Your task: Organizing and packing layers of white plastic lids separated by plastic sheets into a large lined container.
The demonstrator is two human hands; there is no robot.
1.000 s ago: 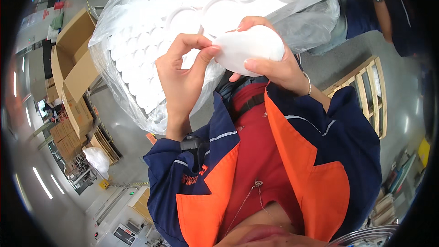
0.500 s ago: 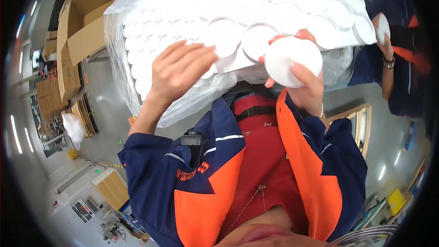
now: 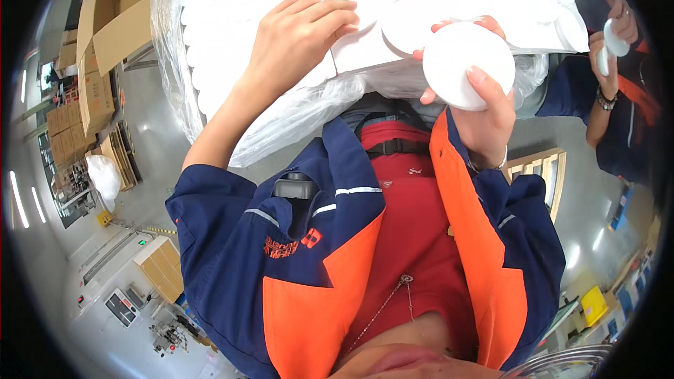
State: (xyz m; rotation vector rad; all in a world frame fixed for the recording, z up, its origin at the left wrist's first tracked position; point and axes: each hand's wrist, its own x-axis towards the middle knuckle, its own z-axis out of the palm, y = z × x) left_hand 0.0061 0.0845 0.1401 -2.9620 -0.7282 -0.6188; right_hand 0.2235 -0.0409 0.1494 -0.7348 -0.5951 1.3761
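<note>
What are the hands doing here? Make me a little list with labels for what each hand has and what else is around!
Left hand: left hand rests palm down on the white foam sheet of round discs
Right hand: right hand grips a white foam disc by its rim
Underneath: clear plastic bag wrapped around the sheets
Clothing: blue and orange jacket over a red shirt
Nearby person: co-worker's hand at right holds another white disc
Background: open cardboard box at upper left
</note>
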